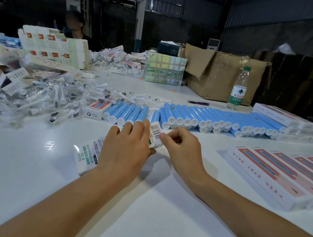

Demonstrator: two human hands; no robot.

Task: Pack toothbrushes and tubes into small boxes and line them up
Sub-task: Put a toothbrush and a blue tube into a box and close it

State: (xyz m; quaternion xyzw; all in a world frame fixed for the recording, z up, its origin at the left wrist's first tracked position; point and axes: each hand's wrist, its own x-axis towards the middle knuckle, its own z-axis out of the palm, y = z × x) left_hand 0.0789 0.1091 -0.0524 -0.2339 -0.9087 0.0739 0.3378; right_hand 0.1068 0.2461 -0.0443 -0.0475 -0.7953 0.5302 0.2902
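Observation:
My left hand [127, 146] lies over a long white box [87, 152] printed in green, gripping it near its far end where a barcode shows [154, 133]. My right hand [180, 144] pinches the box's end flap beside the barcode. Behind the hands a row of blue tubes [202, 118] with white caps lies across the white table [22, 169]. Left of them, a heap of brush heads in clear wrappers [48, 100]. One closed small box [97, 109] stands beside the leftmost tubes. Finished pink-and-white boxes [277, 173] lie lined up at the right.
A water bottle [238, 89], purple scissors [197, 102], a cardboard carton [219, 75] and a taped box [164, 68] stand at the back. Stacked boxes [285, 121] sit at the far right, flat unfolded boxes [1, 75] at the left. A person [75, 25] sits across the table.

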